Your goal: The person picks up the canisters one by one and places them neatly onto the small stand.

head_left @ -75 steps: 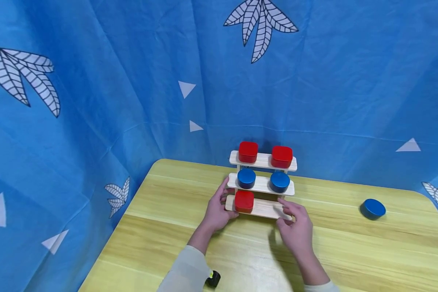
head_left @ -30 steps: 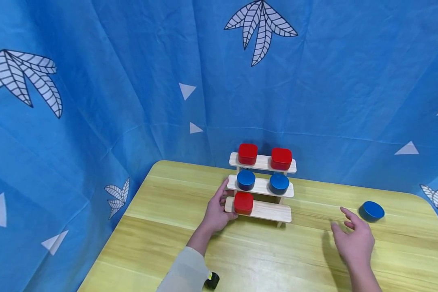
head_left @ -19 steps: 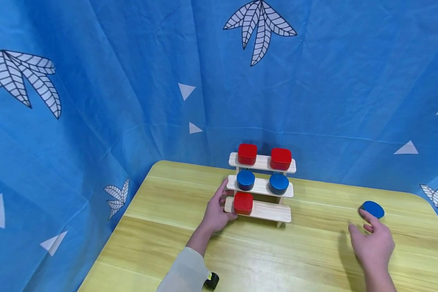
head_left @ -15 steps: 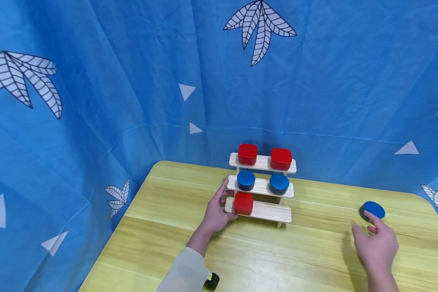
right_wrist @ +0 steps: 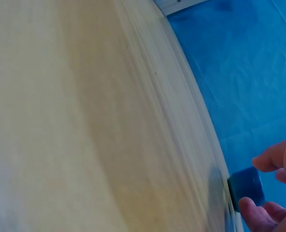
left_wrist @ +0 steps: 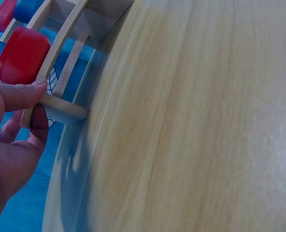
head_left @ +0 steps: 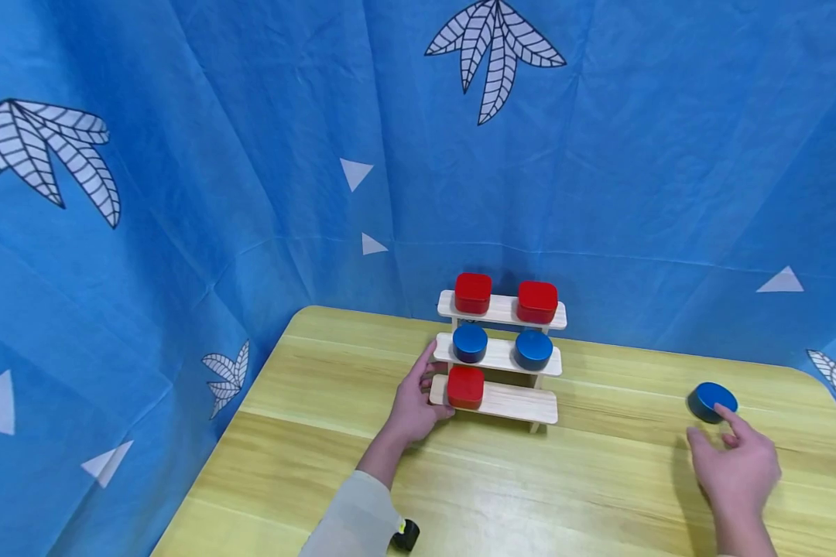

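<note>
A three-tier wooden display shelf stands at the back of the table. Two red square boxes with rounded corners sit on its top tier and two round blue tins on the middle one. Another red box is at the left of the bottom tier. My left hand grips the bottom tier's left end, thumb at the front, as the left wrist view shows. At the right, my right hand reaches a lone blue tin, fingers spread around its near side; firm contact cannot be told.
The wooden table has rounded back corners. A blue patterned curtain hangs right behind it and along the left. A small black object lies beside the left sleeve near the front.
My right hand has left the right end of the shelf and moved right to the lone blue tin, its fingers spread. The left hand stays on the shelf.
</note>
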Motion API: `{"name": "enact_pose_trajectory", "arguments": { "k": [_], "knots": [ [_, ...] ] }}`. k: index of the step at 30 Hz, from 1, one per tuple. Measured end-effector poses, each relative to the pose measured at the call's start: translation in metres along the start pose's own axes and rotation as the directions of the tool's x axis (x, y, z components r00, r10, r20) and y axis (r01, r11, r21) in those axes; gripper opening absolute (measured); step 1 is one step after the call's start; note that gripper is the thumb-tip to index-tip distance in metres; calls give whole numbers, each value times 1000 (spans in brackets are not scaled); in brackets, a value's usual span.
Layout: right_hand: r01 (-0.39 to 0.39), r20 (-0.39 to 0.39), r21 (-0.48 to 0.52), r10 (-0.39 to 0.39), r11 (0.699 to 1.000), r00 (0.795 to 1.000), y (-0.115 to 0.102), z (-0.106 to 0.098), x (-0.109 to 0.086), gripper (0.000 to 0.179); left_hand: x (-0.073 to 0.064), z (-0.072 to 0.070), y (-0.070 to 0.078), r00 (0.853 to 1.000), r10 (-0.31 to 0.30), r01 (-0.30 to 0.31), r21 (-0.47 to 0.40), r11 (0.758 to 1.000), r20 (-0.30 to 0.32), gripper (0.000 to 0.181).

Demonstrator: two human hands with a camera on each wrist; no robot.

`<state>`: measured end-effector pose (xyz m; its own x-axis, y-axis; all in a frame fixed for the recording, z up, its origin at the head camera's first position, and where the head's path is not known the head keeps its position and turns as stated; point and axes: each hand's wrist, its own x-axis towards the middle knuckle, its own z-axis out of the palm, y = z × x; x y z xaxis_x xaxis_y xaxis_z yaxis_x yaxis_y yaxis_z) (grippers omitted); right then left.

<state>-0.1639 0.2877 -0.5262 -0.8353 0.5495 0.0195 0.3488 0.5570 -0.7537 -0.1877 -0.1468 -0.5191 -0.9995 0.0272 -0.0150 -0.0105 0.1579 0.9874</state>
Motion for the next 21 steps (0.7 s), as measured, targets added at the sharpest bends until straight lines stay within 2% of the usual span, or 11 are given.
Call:
{"name": "enact_pose_trajectory", "arguments": {
  "k": [10,15,21],
  "knots": [
    [1,-25,0,-1,1000,1000,5,-1,14,69,-1,0,-1,1000,9,-9,-7,1000,2,125],
    [11,1,-27,-11,1000,1000,8,-3,23,72,0,0,-1,1000,13,-13,-12,1000,3,125],
    [-29,63,-50,32,998,998,9,-2,29,78,0,-1,-1,1000,12,-12,-15,1000,3,125]
  ]
}}
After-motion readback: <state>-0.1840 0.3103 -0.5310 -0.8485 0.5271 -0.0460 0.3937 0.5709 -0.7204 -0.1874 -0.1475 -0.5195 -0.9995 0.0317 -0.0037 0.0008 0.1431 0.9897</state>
